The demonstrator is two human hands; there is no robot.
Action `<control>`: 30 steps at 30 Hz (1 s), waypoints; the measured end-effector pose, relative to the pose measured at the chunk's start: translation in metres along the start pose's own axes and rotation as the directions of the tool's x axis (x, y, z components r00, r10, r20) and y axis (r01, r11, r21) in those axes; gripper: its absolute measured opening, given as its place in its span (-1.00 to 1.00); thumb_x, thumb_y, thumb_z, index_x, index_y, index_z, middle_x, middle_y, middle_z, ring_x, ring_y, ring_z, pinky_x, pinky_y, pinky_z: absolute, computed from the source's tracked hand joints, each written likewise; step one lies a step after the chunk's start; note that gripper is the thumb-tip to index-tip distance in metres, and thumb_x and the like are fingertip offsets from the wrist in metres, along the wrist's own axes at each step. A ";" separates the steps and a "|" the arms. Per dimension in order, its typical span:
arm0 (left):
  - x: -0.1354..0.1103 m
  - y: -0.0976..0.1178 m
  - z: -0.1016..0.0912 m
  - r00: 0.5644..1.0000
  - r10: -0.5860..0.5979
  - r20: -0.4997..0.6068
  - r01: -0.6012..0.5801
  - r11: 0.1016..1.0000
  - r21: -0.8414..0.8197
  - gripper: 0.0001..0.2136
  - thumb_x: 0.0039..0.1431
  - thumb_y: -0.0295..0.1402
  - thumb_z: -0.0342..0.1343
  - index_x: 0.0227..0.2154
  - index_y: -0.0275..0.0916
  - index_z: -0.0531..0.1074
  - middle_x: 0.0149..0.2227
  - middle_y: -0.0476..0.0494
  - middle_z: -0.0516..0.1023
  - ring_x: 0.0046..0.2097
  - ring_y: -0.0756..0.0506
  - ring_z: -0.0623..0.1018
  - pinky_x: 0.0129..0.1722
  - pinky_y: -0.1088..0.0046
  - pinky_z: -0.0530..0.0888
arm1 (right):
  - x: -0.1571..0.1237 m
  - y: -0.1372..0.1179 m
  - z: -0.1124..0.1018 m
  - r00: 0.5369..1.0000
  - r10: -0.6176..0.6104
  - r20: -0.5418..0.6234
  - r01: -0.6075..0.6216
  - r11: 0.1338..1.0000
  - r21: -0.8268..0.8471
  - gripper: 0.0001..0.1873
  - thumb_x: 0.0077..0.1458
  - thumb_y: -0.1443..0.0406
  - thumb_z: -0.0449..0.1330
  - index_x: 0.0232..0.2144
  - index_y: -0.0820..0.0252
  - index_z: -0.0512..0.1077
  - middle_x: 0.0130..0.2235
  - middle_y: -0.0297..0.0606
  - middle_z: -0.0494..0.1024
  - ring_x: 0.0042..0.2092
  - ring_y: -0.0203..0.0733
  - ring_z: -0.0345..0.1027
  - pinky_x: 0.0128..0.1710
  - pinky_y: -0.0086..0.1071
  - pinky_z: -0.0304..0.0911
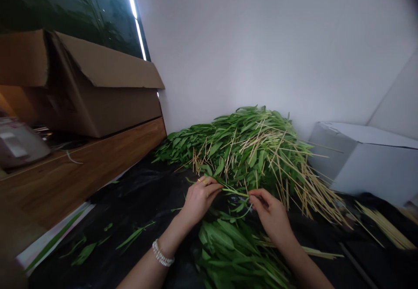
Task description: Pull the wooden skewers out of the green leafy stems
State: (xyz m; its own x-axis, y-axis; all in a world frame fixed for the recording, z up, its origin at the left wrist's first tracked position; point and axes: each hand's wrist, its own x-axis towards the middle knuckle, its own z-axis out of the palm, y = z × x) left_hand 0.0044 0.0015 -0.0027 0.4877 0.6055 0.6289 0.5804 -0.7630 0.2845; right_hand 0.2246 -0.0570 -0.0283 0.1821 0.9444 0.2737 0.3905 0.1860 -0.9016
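Note:
My left hand [202,195], with rings and a white beaded bracelet [162,254] on the wrist, pinches one end of a thin green leafy stem [235,191]. At the stem's other end, my right hand [267,208] pinches it between thumb and fingertips, so it stretches level between the two hands. Just beyond them lies a large heap of leafy green stalks [228,136], with many thin pale sticks [277,149] strewn over it. Below my hands rests a smaller bunch of broad green leaves [235,250], partly covered by my right forearm.
Black plastic sheeting [143,197] lies under the greens, with loose leaves [86,254] at left. An open cardboard box [111,106] stands on a wooden ledge [130,145]. On the right are a white box [375,162] and a bundle of pale sticks [387,226]. A white wall [244,41] rises behind.

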 end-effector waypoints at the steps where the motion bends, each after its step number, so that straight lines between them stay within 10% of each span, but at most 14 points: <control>1: 0.000 0.000 -0.001 1.000 0.007 0.012 -0.007 1.000 0.023 -0.80 0.23 -0.37 0.01 -0.19 -0.11 0.52 -0.27 -0.11 0.53 -0.21 -0.10 0.44 -0.19 0.40 0.33 | 0.000 -0.001 0.000 1.000 -0.004 -0.008 0.004 1.000 -0.005 -0.72 0.08 0.09 0.09 -0.31 0.14 0.44 -0.38 -0.28 0.53 -0.34 -0.15 0.39 -0.31 -0.34 0.25; 8: -0.003 -0.001 0.004 0.998 0.052 0.031 -0.057 0.978 0.199 -0.86 0.18 -0.43 0.04 -0.30 -0.18 0.51 -0.32 -0.07 0.53 -0.26 -0.06 0.43 -0.24 0.43 0.36 | -0.003 -0.012 0.001 0.994 -0.103 -0.039 0.097 0.988 -0.117 -0.77 0.08 0.15 0.09 -0.34 0.12 0.48 -0.31 -0.27 0.56 -0.31 -0.16 0.40 -0.27 -0.35 0.24; 14: -0.002 0.002 0.006 0.992 -0.115 -0.047 0.121 0.980 0.155 -0.90 0.06 -0.50 0.09 -0.46 -0.20 0.46 -0.40 -0.02 0.51 -0.30 -0.05 0.45 -0.21 0.44 0.35 | -0.004 -0.008 0.005 0.994 -0.107 0.012 0.107 0.988 -0.110 -0.78 0.08 0.18 0.10 -0.34 0.12 0.50 -0.32 -0.28 0.56 -0.31 -0.17 0.40 -0.28 -0.36 0.25; 23: 0.007 -0.027 -0.021 0.799 -0.463 -0.385 0.443 0.885 -0.144 -0.87 0.16 -0.39 -0.05 -0.41 -0.23 0.38 -0.42 -0.03 0.46 -0.34 -0.05 0.44 -0.31 0.46 0.35 | 0.004 0.006 0.002 0.999 0.052 -0.001 -0.052 0.990 0.128 -0.70 -0.02 0.11 0.16 -0.34 0.19 0.49 -0.39 -0.24 0.55 -0.38 -0.16 0.38 -0.36 -0.34 0.26; 30: 0.003 0.006 -0.014 0.955 -0.271 -0.121 0.248 0.953 -0.177 -0.87 0.20 -0.28 0.04 -0.35 -0.22 0.39 -0.40 0.00 0.43 -0.36 0.00 0.43 -0.32 0.51 0.34 | 0.003 0.005 0.006 0.998 0.061 0.000 -0.060 0.986 0.157 -0.70 -0.05 0.10 0.19 -0.35 0.19 0.51 -0.42 -0.27 0.53 -0.40 -0.20 0.34 -0.37 -0.36 0.23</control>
State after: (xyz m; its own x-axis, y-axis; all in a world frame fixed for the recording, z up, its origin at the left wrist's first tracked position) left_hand 0.0000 -0.0046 0.0112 0.2303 0.7575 0.6109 0.5584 -0.6170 0.5546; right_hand 0.2220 -0.0516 -0.0335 0.2053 0.9540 0.2186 0.2319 0.1696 -0.9578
